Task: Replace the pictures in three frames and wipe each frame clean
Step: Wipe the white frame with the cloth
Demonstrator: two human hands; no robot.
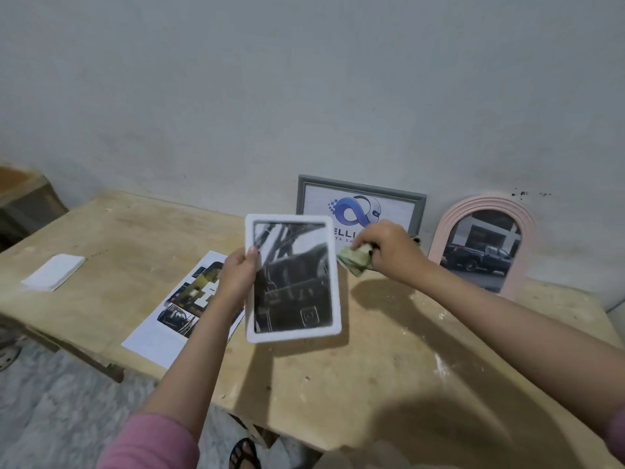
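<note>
the left hand [236, 275] grips the white frame [293, 278] by its left edge, thumb on the front, holding it up above the bench [389, 360] middle. the right hand [385, 252] is bunched round a crumpled cloth [355, 262] just beside the frame's upper right edge. the frame looks light and stiff, its glazing probably fragile and slick, so holding the rim suits it. a grey frame [358, 201] and a pink frame [487, 245] lean on the wall at the bench's far edge; prints [182, 306] lie near the left edge.
</note>
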